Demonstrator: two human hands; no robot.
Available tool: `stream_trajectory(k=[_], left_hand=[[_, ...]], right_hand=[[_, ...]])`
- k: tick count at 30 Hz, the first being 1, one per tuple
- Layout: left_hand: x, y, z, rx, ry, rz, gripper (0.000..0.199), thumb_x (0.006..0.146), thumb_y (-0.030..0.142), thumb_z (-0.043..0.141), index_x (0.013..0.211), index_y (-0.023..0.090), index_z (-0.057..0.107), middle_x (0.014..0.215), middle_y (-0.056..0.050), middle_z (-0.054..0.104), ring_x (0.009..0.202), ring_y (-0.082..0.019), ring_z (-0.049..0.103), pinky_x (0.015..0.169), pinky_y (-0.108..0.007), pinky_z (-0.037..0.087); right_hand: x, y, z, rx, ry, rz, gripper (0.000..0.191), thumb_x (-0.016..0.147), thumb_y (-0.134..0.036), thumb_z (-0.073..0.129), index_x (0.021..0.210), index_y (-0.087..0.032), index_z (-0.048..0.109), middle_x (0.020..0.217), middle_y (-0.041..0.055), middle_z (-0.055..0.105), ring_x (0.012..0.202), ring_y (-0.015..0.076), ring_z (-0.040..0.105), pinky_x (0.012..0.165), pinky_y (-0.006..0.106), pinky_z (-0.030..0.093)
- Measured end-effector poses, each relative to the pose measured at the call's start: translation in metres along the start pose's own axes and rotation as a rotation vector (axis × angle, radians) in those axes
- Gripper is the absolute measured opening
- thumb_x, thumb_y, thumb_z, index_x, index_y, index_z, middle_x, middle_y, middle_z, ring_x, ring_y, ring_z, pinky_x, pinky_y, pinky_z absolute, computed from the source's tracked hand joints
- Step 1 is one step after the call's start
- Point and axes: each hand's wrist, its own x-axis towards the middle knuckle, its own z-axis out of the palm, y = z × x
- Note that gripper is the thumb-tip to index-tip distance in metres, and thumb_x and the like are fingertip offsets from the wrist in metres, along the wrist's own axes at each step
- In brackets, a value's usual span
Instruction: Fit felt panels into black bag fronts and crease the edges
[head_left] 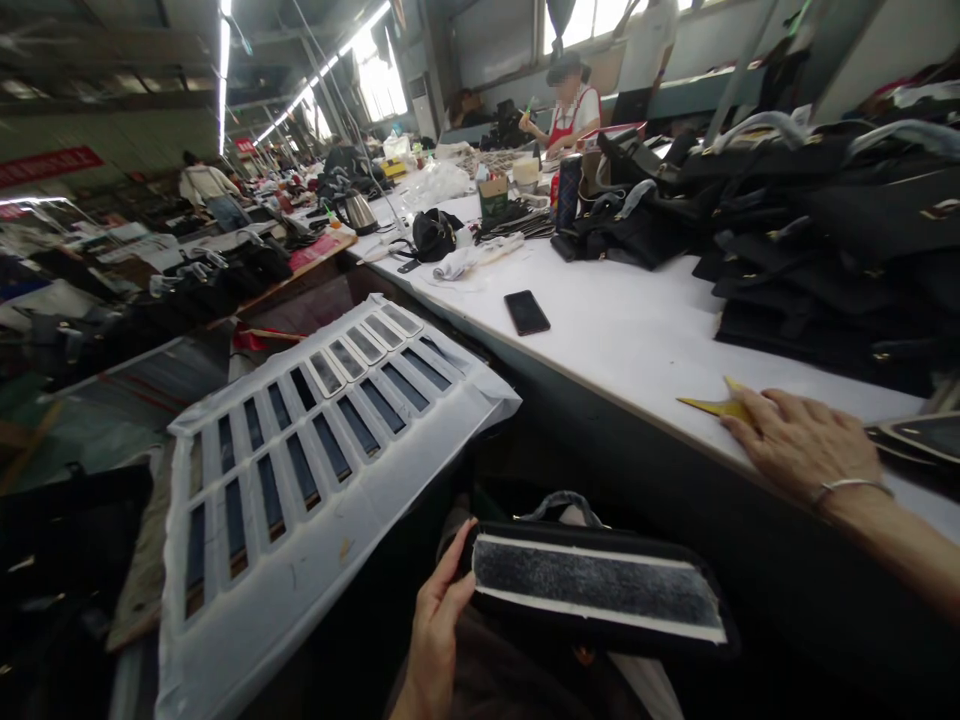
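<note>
My left hand (441,625) grips one end of a black bag (600,535), its long narrow face turned up toward me. On that face lies a dark panel (592,585) bordered by white strips along its long edges. A clear-wrapped handle (566,503) shows behind the bag. Over on the white table, my right hand (806,440) is closed on a flat yellow pointed piece (712,406), whose tips stick out past the thumb and fingers. What part of it lies under the palm is hidden.
At left stands a tilted white-covered board (315,540) with rows of slots, several holding white-framed pieces (364,343). A phone (527,312) lies on the white table (622,320). Black bags (847,260) are piled at right. A person in a red apron (568,125) sits farther back.
</note>
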Motion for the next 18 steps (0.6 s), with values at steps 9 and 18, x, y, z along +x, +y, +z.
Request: stream_trajectory(k=[9, 18], left_hand=[[-0.005, -0.011, 0.002, 0.340, -0.020, 0.220, 0.053, 0.098, 0.046, 0.039, 0.146, 0.023, 0.044, 0.155, -0.006, 0.041, 0.144, -0.025, 0.033, 0.122, -0.038, 0.020], [0.012, -0.008, -0.010, 0.181, -0.058, 0.090, 0.044, 0.094, 0.036, 0.049, 0.134, 0.023, 0.058, 0.141, -0.006, 0.058, 0.134, -0.027, 0.048, 0.117, -0.041, 0.032]], right_hand=[[-0.004, -0.010, -0.010, 0.080, 0.229, -0.065, 0.052, 0.102, -0.035, 0.030, 0.131, 0.000, 0.056, 0.124, 0.0249, 0.060, 0.114, 0.0337, 0.051, 0.100, 0.044, 0.027], [-0.087, -0.062, -0.030, 0.770, 0.168, 0.174, 0.049, 0.093, -0.058, 0.041, 0.106, -0.020, 0.070, 0.109, 0.0099, 0.073, 0.099, 0.0266, 0.069, 0.085, 0.036, 0.054]])
